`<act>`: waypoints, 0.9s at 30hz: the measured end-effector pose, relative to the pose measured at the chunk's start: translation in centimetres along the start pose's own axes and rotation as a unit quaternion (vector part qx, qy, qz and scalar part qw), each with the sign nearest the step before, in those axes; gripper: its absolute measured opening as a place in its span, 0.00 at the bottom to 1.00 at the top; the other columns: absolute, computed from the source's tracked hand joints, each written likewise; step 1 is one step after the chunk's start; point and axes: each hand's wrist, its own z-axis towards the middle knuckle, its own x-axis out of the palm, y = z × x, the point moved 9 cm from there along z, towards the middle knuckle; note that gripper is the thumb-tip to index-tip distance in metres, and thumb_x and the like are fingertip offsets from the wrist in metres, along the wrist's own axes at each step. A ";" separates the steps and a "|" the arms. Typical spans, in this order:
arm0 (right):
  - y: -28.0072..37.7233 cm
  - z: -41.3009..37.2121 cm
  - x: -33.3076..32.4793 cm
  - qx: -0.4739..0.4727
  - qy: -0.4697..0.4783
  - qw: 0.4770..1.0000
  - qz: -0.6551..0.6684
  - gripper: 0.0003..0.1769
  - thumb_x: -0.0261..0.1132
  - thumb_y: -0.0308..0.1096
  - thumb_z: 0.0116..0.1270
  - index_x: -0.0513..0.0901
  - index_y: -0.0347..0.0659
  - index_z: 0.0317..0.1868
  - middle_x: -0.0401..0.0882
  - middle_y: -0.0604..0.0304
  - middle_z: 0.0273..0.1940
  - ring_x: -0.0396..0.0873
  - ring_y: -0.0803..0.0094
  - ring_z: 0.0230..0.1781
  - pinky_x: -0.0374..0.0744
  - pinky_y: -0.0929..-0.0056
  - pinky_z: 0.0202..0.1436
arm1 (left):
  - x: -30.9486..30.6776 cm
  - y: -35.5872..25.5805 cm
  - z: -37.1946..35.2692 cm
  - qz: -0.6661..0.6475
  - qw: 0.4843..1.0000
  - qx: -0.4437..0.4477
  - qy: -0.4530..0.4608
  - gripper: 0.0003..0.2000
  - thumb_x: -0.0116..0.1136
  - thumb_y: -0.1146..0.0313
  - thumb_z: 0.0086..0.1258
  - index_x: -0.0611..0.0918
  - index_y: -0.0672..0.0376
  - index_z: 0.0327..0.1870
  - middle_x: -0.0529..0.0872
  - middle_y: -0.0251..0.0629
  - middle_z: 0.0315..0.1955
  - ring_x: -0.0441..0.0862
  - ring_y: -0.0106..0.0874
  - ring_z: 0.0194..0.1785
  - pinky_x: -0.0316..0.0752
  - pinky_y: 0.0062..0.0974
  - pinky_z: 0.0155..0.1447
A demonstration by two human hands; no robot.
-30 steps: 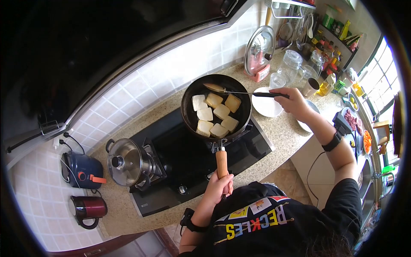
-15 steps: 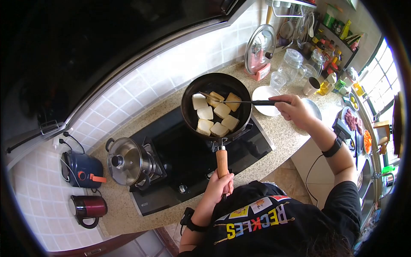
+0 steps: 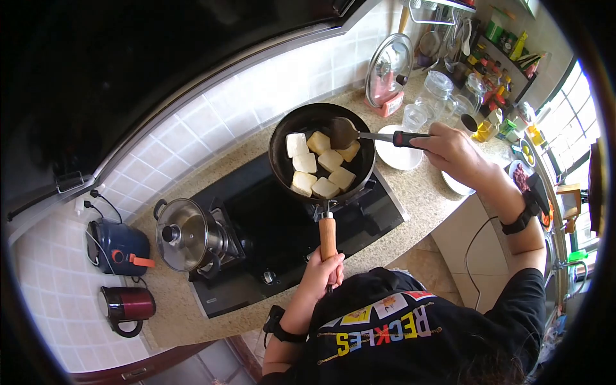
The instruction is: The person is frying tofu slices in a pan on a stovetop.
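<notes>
My left hand [image 3: 323, 271] is closed round the wooden handle [image 3: 327, 234] of a dark frying pan [image 3: 280, 170] on the stove. In the pan lie several pale, thick square slices of tofu [image 3: 304, 163], a few with yellowish tops. My right hand [image 3: 452, 153] grips the black handle of a spatula [image 3: 344, 133] from the right. Its broad metal blade is over the pan's upper right part, beside the tofu and partly overlapping one piece. A white plate [image 3: 399, 154] sits under the spatula's handle, right of the pan.
On the stove's left burner stands a lidded steel pot [image 3: 186, 234]. A blue appliance [image 3: 120, 247] and a red kettle [image 3: 131, 303] are further left. Behind the pan, a glass lid [image 3: 389, 70] leans upright in a stand. Glass jugs [image 3: 433, 93] and bottles crowd the back right.
The spatula blade has turned from edge-on to broad side up and shifted toward the pan's right. My right hand has rotated, its back now upward. My left hand keeps its hold.
</notes>
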 end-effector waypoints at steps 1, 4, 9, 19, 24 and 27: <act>0.5 -0.1 -0.5 0.010 0.006 1.000 0.001 0.16 0.59 0.22 0.53 0.80 0.38 0.45 0.72 0.51 0.29 0.75 0.56 0.29 0.73 0.64 0.35 | 0.1 0.0 0.0 0.003 1.000 0.001 0.001 0.11 0.55 0.71 0.63 0.65 0.56 0.38 0.72 0.34 0.16 0.70 0.25 0.12 0.61 0.19 0.13; 0.6 -0.3 -1.6 -0.004 0.005 1.000 -0.006 0.15 0.59 0.22 0.53 0.81 0.38 0.43 0.72 0.51 0.28 0.75 0.56 0.30 0.73 0.64 0.34 | 0.2 0.1 0.1 0.004 1.000 0.003 0.003 0.11 0.55 0.71 0.63 0.65 0.56 0.38 0.72 0.34 0.16 0.70 0.25 0.12 0.61 0.19 0.13; 2.2 0.7 -3.0 0.011 0.062 0.998 -0.025 0.15 0.59 0.22 0.53 0.82 0.38 0.42 0.73 0.51 0.29 0.75 0.55 0.31 0.73 0.62 0.37 | 0.5 0.6 0.5 0.018 1.000 0.013 0.003 0.11 0.55 0.71 0.63 0.65 0.56 0.38 0.72 0.34 0.17 0.71 0.25 0.13 0.62 0.19 0.13; 4.1 3.5 -3.2 -0.035 0.093 0.994 -0.034 0.14 0.60 0.24 0.51 0.82 0.40 0.41 0.73 0.53 0.27 0.74 0.58 0.30 0.72 0.64 0.37 | 0.6 2.4 1.4 0.071 0.996 0.058 -0.015 0.11 0.55 0.71 0.63 0.65 0.59 0.38 0.73 0.34 0.17 0.72 0.24 0.13 0.64 0.19 0.14; 4.1 5.4 -2.4 0.019 0.164 0.986 -0.031 0.14 0.60 0.24 0.50 0.83 0.40 0.40 0.75 0.52 0.29 0.75 0.58 0.33 0.72 0.65 0.40 | 0.5 2.7 1.6 0.078 0.995 0.067 -0.010 0.10 0.54 0.72 0.64 0.65 0.59 0.38 0.72 0.33 0.17 0.71 0.23 0.12 0.64 0.19 0.14; 5.3 6.6 -1.9 -0.007 0.186 0.980 -0.065 0.13 0.59 0.26 0.50 0.83 0.38 0.38 0.77 0.52 0.27 0.76 0.60 0.31 0.73 0.67 0.39 | 0.7 2.8 1.6 0.075 0.995 0.071 -0.011 0.10 0.54 0.72 0.64 0.64 0.60 0.38 0.72 0.33 0.16 0.71 0.23 0.12 0.64 0.19 0.14</act>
